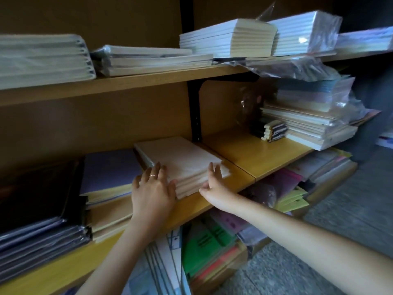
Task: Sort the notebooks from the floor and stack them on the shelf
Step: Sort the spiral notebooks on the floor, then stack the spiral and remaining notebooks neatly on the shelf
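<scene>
A small stack of white spiral notebooks (pixel 180 158) lies on the middle wooden shelf (pixel 255 154). My left hand (pixel 152 188) presses with straight fingers against the stack's near left corner; a ring shows on one finger. My right hand (pixel 212 184) touches the stack's near right edge, fingers extended, thumb out to the left. Neither hand curls round a notebook. To the left of the stack sits a pile topped by a purple notebook (pixel 108 171).
Dark wrapped folders (pixel 38 220) fill the shelf's left end. Wrapped notebook piles (pixel 306 116) stand at its right end, more white stacks (pixel 227 39) on the upper shelf. Below, green and pink books (pixel 208 241) crowd the lowest level beside the grey floor (pixel 340 231).
</scene>
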`<state>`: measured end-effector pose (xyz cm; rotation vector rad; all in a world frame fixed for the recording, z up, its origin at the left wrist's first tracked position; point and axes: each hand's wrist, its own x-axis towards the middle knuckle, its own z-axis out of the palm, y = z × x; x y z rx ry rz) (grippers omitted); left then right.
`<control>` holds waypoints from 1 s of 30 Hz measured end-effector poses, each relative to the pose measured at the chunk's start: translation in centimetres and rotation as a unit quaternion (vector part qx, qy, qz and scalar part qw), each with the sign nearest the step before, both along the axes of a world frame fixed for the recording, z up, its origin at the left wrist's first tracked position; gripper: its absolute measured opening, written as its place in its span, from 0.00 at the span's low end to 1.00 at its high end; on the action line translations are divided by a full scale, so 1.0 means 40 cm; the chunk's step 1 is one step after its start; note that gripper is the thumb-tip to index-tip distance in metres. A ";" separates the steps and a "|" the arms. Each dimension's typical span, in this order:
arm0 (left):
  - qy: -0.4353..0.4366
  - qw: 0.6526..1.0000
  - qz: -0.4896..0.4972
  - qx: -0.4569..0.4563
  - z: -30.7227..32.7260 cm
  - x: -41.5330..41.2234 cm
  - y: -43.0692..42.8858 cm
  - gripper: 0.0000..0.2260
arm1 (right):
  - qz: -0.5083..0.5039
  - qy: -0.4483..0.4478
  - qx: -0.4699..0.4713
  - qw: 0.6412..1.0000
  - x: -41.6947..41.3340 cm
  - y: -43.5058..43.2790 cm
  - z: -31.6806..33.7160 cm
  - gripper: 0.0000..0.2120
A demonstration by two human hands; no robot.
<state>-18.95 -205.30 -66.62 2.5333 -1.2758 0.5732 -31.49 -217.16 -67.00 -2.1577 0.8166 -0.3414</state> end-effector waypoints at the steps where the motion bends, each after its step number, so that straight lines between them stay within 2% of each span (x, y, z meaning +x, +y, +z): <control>1: 0.005 1.000 0.002 -0.009 -0.005 0.006 -0.003 0.29 | -0.001 0.007 -0.024 1.000 0.003 0.002 -0.007 0.41; 3: 0.021 0.999 0.005 -0.030 -0.019 0.011 -0.009 0.31 | 0.002 0.020 -0.066 0.998 0.000 0.007 -0.021 0.41; 6: 0.023 0.998 0.010 -0.054 -0.045 0.011 -0.016 0.28 | -0.005 0.029 -0.123 0.992 -0.009 0.007 -0.047 0.40; 10: 0.043 0.997 0.006 -0.071 -0.057 0.016 -0.018 0.25 | -0.029 0.053 -0.285 0.957 -0.012 -0.005 -0.075 0.34; 18: 0.034 0.997 0.003 -0.072 -0.055 0.016 -0.019 0.20 | -0.021 0.068 -0.341 0.937 -0.014 -0.026 -0.082 0.34; 20: 0.040 0.996 -0.002 -0.075 -0.053 0.011 -0.018 0.20 | -0.006 0.078 -0.337 0.938 -0.024 -0.042 -0.080 0.34; 22: 0.078 0.993 0.002 -0.092 -0.045 -0.007 -0.015 0.19 | 0.029 0.085 -0.295 0.951 -0.037 -0.060 -0.067 0.34; 25: 0.143 0.984 0.059 -0.089 -0.005 -0.074 -0.030 0.19 | 0.118 0.012 -0.141 0.983 -0.078 -0.096 -0.039 0.33; 27: 0.077 0.993 0.061 -0.063 0.021 -0.141 -0.040 0.21 | 0.144 -0.053 -0.045 0.987 -0.144 -0.125 -0.027 0.26; 28: 0.021 0.997 0.016 -0.066 0.028 -0.184 -0.047 0.20 | 0.144 -0.073 -0.035 0.986 -0.193 -0.138 -0.024 0.21; 30: -0.068 0.989 -0.121 -0.058 0.033 -0.277 -0.077 0.17 | 0.136 -0.093 -0.087 0.983 -0.310 -0.169 -0.025 0.13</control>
